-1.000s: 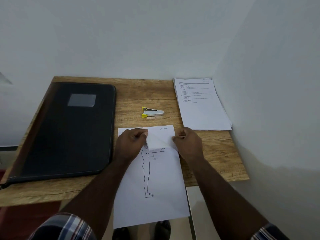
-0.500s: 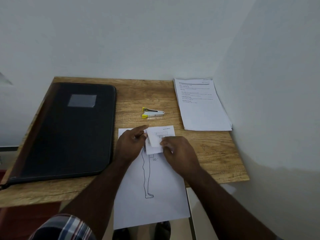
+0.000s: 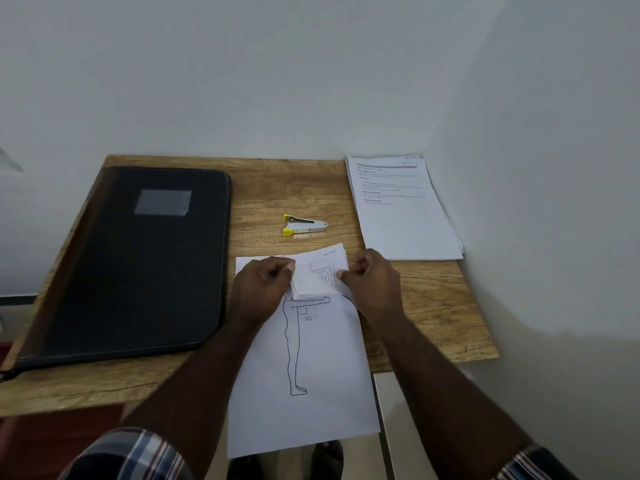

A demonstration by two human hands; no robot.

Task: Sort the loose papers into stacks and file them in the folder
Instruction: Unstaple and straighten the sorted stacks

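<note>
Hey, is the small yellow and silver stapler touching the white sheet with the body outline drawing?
Apart. The head view shows a strip of bare wooden table between the yellow and silver stapler and the top edge of the white drawing sheet.

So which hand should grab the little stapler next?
Probably the right hand. The stapler lies just beyond it, with bare table between. The left hand holds the folded-back pages, which would likely flop if released.

I see a wooden desk [image 3: 270, 188]. A black folder [image 3: 138, 265] lies at nine o'clock, a stapler [image 3: 304, 225] near centre, a paper stack [image 3: 401, 209] at two o'clock, a figure-drawing sheet [image 3: 311, 358] overhanging at six o'clock.
</note>
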